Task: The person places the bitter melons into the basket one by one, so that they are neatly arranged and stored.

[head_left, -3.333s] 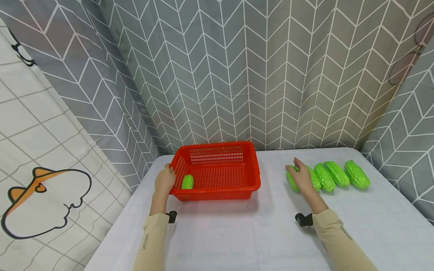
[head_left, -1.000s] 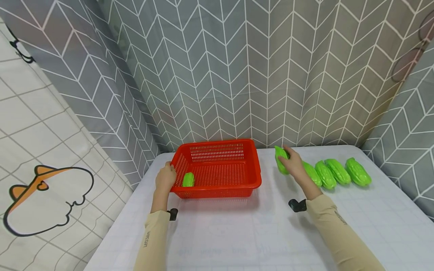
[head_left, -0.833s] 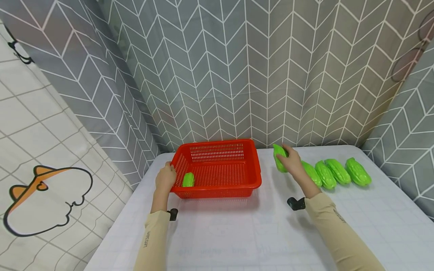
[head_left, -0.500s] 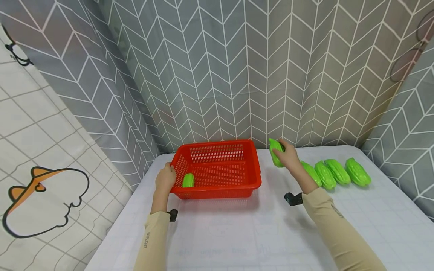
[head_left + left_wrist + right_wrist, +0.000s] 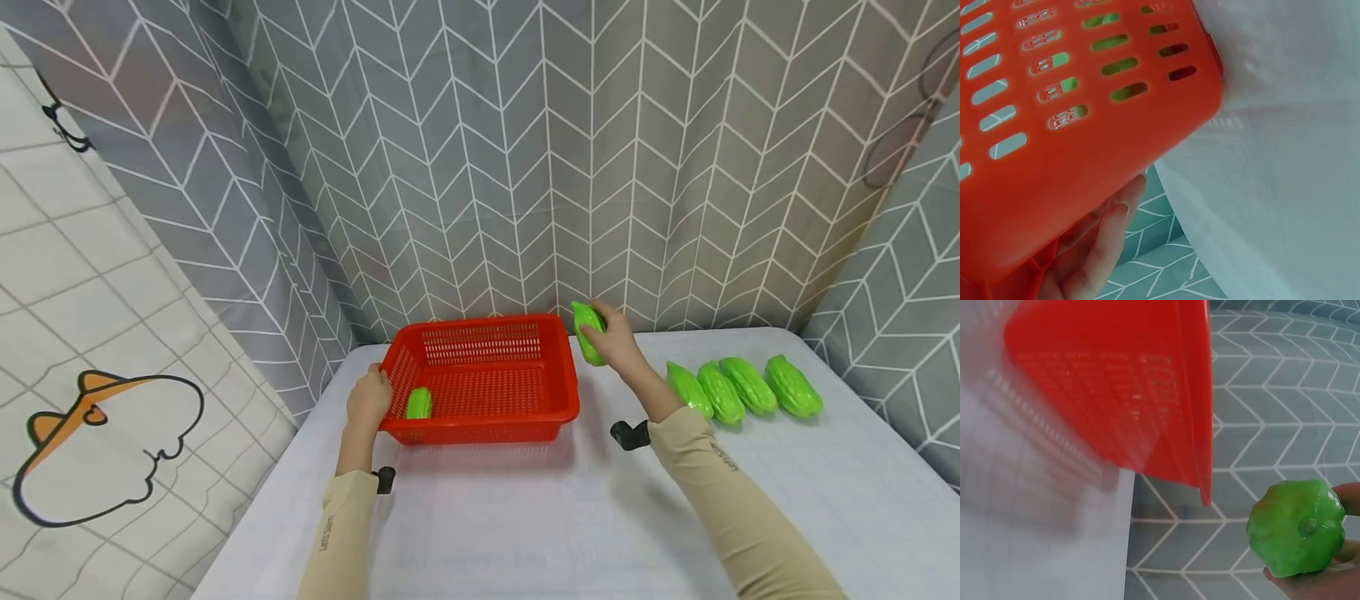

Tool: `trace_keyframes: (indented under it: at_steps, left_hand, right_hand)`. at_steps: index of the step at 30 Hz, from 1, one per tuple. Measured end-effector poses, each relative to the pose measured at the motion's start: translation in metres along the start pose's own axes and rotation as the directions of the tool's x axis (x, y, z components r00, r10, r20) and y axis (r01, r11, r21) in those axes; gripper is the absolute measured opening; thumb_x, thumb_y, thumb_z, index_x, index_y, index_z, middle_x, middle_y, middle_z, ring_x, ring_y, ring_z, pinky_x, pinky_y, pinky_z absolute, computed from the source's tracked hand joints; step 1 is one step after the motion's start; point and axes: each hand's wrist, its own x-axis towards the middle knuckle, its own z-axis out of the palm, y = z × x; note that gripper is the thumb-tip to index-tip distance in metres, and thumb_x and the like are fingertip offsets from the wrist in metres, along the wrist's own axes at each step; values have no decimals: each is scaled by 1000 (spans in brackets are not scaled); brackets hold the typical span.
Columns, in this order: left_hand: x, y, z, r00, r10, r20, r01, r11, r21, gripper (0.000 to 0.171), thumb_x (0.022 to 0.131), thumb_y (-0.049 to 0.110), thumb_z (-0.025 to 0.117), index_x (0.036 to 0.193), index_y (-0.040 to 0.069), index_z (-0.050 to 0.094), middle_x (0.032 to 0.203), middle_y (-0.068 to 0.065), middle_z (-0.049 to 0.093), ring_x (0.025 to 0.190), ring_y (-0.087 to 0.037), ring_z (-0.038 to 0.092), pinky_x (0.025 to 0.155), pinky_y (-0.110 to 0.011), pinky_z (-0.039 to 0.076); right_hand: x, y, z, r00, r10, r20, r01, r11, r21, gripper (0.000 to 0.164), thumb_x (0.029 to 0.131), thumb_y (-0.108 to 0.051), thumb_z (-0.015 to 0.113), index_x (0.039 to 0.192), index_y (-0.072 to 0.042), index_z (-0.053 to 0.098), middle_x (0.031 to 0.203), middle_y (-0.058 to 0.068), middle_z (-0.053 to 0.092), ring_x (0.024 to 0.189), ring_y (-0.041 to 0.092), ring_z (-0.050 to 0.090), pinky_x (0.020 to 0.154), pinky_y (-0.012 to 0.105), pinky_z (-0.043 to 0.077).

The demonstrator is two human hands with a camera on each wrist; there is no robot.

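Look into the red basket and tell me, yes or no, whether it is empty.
No, a green gourd-shaped piece lies inside the red basket, near its left end in the head view.

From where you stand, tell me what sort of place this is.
Probably a makeshift tabletop booth: a white-topped table, gray chevron-patterned fabric hanging behind it, and a red basket on top.

- Bright green on the held gourd (image 5: pixel 1288 528) and four gourds (image 5: pixel 793 388) near the far right corner of the white tabletop (image 5: pixel 510 517)
- Red on the basket (image 5: pixel 480 427), green on the gourd inside (image 5: pixel 419 403)
- Grey with white chevrons over the curtain (image 5: pixel 487 167)
- Beige on both sleeves (image 5: pixel 723 492)
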Motion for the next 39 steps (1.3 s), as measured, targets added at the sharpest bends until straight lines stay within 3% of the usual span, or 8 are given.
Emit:
trace_keyframes:
  at_steps: [10,29,39]
  left_hand:
    - [1,-4,7,1000,2,-5,-2,1000,7,44,104,21,33,140,-3,42,119,-35,62,100,-48,64,81,-56,51]
    - [0,-2,3,1000,7,-29,-7,1000,-5,44,104,21,33,139,-3,44,118,-35,62,101,-50,64,81,-58,51]
    - [0,-2,2,1000,7,-20,-7,1000,-8,45,104,22,31,140,-3,42,119,-35,62,101,-49,64,80,-58,51]
  right_hand:
    - [3,-7,24,999,-1,37,1,1000,18,56,96,-7,54,145,10,34,146,33,41,130,45,45,108,55,38]
    - [3,-32,49,996,-15,91,12,999,37,57,96,-7,54,148,7,32,151,30,35,133,45,43,108,53,40]
    - [1,-37,72,994,-12,112,6,998,60,57,95,-7,57,147,4,36,142,30,46,122,43,52,100,52,46]
